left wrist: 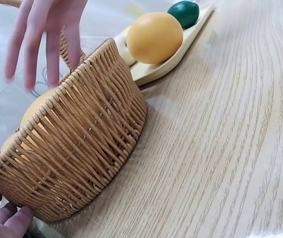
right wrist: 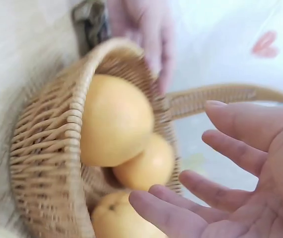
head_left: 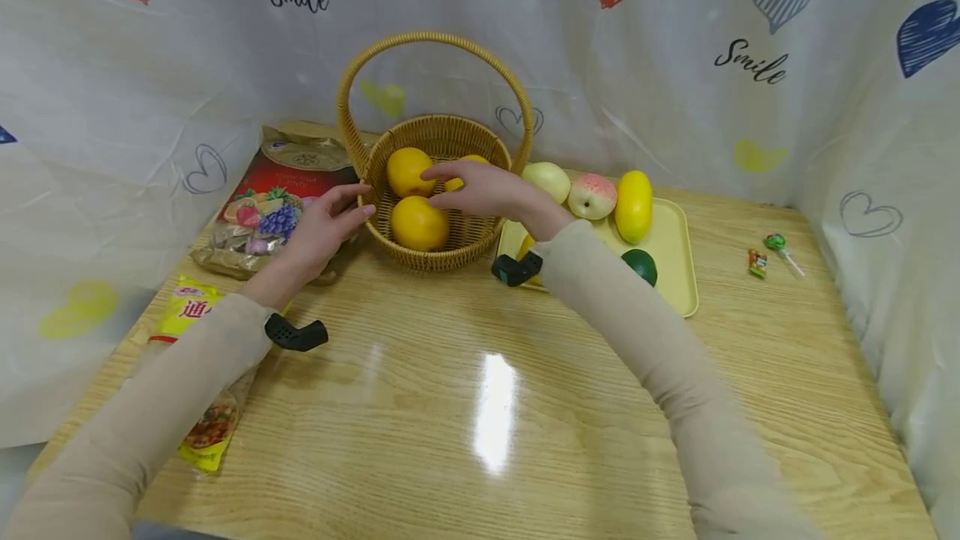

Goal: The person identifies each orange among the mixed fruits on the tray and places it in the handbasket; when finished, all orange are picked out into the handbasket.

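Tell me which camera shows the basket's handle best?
The head view: there the handle is one whole arch above the basket, with nothing in front of it. The left wrist view catches only short pieces, one partly behind the right hand; the right wrist view shows one stretch, cut off at the picture's right edge.

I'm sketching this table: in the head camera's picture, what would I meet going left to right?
Red candy bag, basket, pale round fruit, pink peach, long yellow fruit, small wrapped candy, lollipop.

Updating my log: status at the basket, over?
Left hand touching basket. Right hand above it, empty. Three orange fruits inside. Upright handle could obstruct.
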`<state>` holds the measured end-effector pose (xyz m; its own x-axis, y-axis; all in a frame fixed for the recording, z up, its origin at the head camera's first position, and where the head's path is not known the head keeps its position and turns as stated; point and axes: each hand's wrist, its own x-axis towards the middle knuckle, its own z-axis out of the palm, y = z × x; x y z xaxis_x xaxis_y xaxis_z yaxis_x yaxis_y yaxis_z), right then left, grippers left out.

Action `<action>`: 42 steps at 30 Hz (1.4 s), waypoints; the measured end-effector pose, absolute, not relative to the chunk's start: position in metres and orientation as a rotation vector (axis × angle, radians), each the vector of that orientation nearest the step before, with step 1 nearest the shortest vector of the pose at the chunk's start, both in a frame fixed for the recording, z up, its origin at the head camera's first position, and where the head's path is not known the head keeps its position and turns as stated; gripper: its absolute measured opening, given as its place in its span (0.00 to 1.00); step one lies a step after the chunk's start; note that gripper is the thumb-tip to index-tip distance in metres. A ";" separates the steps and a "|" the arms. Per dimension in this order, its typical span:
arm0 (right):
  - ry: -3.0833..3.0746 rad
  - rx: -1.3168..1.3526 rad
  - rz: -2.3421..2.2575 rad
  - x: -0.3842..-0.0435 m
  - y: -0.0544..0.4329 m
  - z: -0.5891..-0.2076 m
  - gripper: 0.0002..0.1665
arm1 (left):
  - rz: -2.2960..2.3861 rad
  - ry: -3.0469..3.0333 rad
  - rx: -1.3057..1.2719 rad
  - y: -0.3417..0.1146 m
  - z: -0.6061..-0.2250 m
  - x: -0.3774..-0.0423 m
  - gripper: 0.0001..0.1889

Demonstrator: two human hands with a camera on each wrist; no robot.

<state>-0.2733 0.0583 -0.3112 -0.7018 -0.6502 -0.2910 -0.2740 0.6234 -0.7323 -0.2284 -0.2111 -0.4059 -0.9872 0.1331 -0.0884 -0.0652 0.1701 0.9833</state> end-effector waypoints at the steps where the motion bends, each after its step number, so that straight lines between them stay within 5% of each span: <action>1: 2.315 -0.751 -0.934 -0.268 0.066 -0.307 0.29 | 1.923 2.286 0.066 -0.211 -0.406 -0.229 0.29; 12: 2.556 -0.547 -1.300 -0.202 0.170 -0.297 0.30 | 1.912 2.301 0.044 -0.213 -0.406 -0.227 0.29; 23: 2.555 -0.258 -1.680 -0.146 0.213 -0.329 0.37 | 1.911 2.294 0.048 -0.211 -0.406 -0.228 0.29; 42: 2.217 -0.036 -1.789 -0.161 0.212 -0.374 0.43 | 1.926 2.271 0.049 -0.210 -0.405 -0.227 0.29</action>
<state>-0.1606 0.2118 -0.3738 -0.9571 -0.2004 -0.2094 0.1623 0.2280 -0.9600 -0.2267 -0.2095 -0.4046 -0.9862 0.1301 -0.1027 -0.0800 0.1688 0.9824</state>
